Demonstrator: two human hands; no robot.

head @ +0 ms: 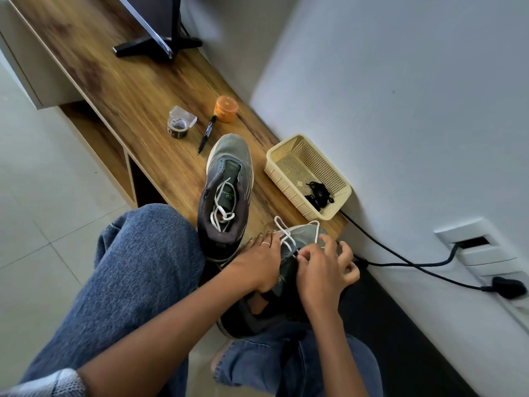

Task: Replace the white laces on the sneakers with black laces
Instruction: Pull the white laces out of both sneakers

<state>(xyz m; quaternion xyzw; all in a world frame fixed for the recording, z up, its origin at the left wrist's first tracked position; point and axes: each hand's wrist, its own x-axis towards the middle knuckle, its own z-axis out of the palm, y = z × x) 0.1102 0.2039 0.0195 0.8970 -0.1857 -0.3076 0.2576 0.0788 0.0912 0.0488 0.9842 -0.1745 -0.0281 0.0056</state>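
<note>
Two grey sneakers sit at the near end of a wooden bench. The far sneaker (226, 190) stands free, its loosened white lace (223, 207) hanging into the opening. The near sneaker (289, 270) rests against my knees. My left hand (262, 259) lies on its left side with the fingers stretched forward. My right hand (323, 270) pinches its white lace (289, 236) over the eyelets, and loops of that lace stick out past the toe. The black laces (319, 194) lie bundled in a cream plastic basket (282, 167) by the wall.
On the wooden bench (137, 104) stand a roll of tape (178, 127), a black marker (206, 134), an orange jar (226, 108) and a black screen stand (157, 47). A black cable (400, 259) runs along the wall to a socket.
</note>
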